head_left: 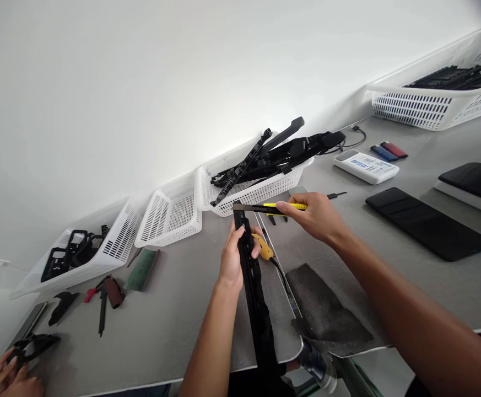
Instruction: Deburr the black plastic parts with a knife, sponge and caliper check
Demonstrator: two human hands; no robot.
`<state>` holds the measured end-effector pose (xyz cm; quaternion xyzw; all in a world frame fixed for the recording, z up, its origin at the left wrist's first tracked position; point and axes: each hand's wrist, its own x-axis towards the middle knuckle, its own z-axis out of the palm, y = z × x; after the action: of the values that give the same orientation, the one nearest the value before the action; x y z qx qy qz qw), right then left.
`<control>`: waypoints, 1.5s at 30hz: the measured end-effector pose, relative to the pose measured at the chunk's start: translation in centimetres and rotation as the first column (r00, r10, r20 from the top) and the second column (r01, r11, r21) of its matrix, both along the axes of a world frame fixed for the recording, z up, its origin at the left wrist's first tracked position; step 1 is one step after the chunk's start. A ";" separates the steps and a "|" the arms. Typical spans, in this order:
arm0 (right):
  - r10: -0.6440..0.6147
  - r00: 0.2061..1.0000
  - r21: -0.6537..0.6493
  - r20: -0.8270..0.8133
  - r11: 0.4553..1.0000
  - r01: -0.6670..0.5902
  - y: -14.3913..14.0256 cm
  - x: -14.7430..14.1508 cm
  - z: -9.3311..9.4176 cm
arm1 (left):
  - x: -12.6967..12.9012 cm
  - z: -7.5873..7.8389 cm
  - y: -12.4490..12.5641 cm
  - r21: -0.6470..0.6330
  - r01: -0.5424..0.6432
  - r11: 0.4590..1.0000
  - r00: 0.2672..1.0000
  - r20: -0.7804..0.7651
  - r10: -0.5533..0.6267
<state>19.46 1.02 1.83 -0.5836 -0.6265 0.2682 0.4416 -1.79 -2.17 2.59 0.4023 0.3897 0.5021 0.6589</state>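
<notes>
One black strip, centre of the frame
My left hand wraps its fingers around it; my right hand pinches a yellow-black knife, blade at the strip's top end.

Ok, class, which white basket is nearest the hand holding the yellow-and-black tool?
The basket heaped with long black parts jutting past its rim, just beyond the right hand; the other baskets stand farther off.

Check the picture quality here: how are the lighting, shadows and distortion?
Head view: light is bright on the wall, with a soft shadow left of the right basket; same view: the black strip loses detail in its darkest parts; same view: apparent wide-lens stretch toward the edges, dark top-right corner.
</notes>
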 end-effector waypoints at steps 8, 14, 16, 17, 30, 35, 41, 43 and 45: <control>-0.030 0.999 -0.020 -0.024 0.999 0.029 -0.1 0.3 0.3 | 0.2 0.3 -0.1 0.045 0.019 0.999 0.997 0.070 -0.022; 0.084 0.995 -0.022 -0.050 0.996 -0.086 -0.1 0.2 0.2 | 0.2 0.5 -0.4 0.011 0.025 1.000 0.994 0.104 -0.026; 0.036 0.998 -0.017 -0.045 0.999 -0.037 -0.1 0.2 0.1 | 0.3 0.7 -0.4 -0.016 0.019 1.000 0.991 0.129 -0.016; 0.015 0.999 -0.010 -0.043 1.000 -0.016 -0.1 0.2 0.1 | 0.3 0.7 -0.4 -0.027 0.020 0.999 0.990 0.141 -0.016; 0.117 0.993 -0.015 -0.003 0.993 -0.117 -0.1 -0.1 0.0 | -0.1 0.0 0.0 -0.086 0.059 0.995 0.997 0.052 -0.055; 0.106 0.994 -0.015 0.013 0.994 -0.106 -0.1 -0.1 0.0 | 0.1 -0.1 -0.1 -0.018 -0.002 1.000 0.998 0.065 0.004; 0.154 0.988 -0.026 0.012 0.988 -0.153 -0.1 -0.2 -0.2 | 0.0 -0.2 0.1 0.008 0.008 1.000 0.999 0.049 -0.008; 0.132 0.991 -0.036 0.017 0.991 -0.132 -0.1 -0.3 -0.2 | -0.2 -0.4 0.2 0.007 0.020 1.000 0.999 0.050 -0.021; 0.071 0.997 -0.020 0.029 0.997 -0.070 -0.2 -0.3 -0.2 | -0.3 -0.6 0.3 -0.022 0.035 0.999 0.998 0.043 -0.034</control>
<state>19.16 0.86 1.66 -0.5693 -0.6506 0.2807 0.4170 -2.14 -1.84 1.99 0.3906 0.3742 0.4945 0.6804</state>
